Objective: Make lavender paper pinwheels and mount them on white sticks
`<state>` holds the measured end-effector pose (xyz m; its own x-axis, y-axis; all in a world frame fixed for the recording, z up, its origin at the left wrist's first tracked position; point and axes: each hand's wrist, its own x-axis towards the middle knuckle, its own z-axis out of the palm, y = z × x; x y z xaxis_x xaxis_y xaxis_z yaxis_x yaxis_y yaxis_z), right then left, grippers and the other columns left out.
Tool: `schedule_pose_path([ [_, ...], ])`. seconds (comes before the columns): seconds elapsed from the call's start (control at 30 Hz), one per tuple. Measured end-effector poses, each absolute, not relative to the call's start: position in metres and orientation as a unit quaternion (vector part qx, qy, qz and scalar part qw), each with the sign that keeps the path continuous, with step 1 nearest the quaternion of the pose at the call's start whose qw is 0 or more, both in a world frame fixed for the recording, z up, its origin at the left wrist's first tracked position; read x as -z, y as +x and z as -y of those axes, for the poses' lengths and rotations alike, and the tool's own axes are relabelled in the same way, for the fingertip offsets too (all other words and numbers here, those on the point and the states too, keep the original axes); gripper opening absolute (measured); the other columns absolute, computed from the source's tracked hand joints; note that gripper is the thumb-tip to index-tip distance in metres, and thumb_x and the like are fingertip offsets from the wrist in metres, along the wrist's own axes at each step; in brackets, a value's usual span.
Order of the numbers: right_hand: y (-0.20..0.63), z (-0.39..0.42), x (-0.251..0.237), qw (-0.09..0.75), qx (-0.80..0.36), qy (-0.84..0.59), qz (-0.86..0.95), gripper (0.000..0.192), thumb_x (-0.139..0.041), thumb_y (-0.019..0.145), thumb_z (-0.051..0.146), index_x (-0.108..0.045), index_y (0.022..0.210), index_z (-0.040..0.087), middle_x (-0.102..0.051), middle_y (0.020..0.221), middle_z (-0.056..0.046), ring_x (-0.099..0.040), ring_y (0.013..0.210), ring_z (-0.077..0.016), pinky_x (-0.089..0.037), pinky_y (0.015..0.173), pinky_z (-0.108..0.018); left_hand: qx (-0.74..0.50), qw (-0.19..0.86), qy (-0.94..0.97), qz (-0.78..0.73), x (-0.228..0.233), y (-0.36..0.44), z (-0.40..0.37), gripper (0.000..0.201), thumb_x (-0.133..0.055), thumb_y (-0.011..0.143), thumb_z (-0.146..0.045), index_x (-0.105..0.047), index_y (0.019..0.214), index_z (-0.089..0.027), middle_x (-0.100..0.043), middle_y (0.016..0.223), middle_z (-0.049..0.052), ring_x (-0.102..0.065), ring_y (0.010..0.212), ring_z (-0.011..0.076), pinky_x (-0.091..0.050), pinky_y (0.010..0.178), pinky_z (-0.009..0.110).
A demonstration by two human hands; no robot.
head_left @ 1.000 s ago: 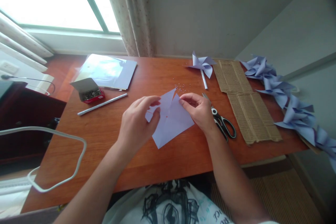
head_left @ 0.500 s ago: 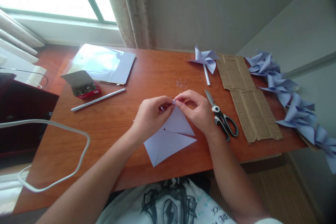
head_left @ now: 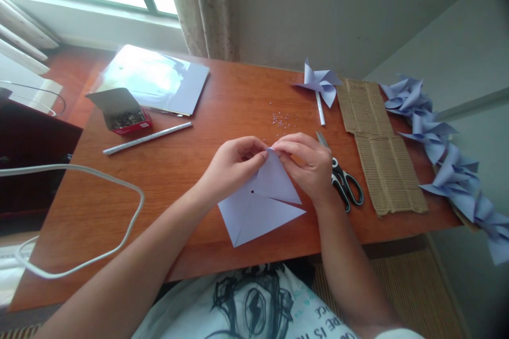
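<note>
Near the front edge of the wooden table [head_left: 191, 180], just left of the scissors [head_left: 344, 183], lies the lilac paper square [head_left: 260, 204], cut along its diagonals with a small hole at its middle. Both hands meet at its far corner: the left hand [head_left: 234, 161] and the right hand [head_left: 308, 161] each pinch that raised tip between thumb and fingertips, the other fingers curled loosely. The sheet looks very light, thin and floppy, easy to crease or tear at the cuts, so it is best held by the flap corners with a gentle pinch, as the rest rests flat on the table.

Beyond the scissors stand 1 finished pinwheel [head_left: 320, 85] and 2 strips of corrugated cardboard [head_left: 377, 153]; further right of them trails a row of pinwheels [head_left: 441, 143]. Far left of the scissors sit a white stick [head_left: 147, 137], an open box of pins [head_left: 121, 116] and a stack of sheets [head_left: 155, 79]. Small scattered bits [head_left: 284, 119] lie just behind the hands. Nothing crowds the paper except the scissors beside the right hand.
</note>
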<state>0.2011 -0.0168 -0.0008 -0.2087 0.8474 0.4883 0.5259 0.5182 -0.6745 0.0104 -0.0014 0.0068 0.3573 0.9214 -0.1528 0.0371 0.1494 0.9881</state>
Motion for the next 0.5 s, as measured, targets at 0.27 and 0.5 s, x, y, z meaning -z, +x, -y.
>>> schedule_pose_path([
  [0.27,0.2030,0.0168,0.0069,0.423,-0.109,-0.417,0.797,0.019,-0.063,0.096,0.015,-0.075,0.106,0.027,-0.077,0.104,-0.004,-0.073,0.098,-0.0191,-0.059,0.088,-0.034,-0.339,0.642,0.528,-0.440,-0.0123,0.0096,0.0001,0.024,-0.069,0.084,-0.039,-0.071,0.079,-0.016,-0.063,0.070,0.000,-0.055,0.069,0.0149,-0.042,0.065,0.024],
  [0.5,0.2023,0.0164,0.0075,0.436,-0.088,-0.407,0.798,0.021,-0.065,0.094,0.013,-0.075,0.105,0.027,-0.077,0.102,-0.003,-0.073,0.096,-0.0197,-0.060,0.087,-0.035,-0.344,0.634,0.534,-0.442,-0.0081,0.0101,0.0008,0.028,-0.069,0.087,-0.043,-0.068,0.079,-0.016,-0.062,0.070,0.000,-0.054,0.067,0.0131,-0.040,0.063,0.023],
])
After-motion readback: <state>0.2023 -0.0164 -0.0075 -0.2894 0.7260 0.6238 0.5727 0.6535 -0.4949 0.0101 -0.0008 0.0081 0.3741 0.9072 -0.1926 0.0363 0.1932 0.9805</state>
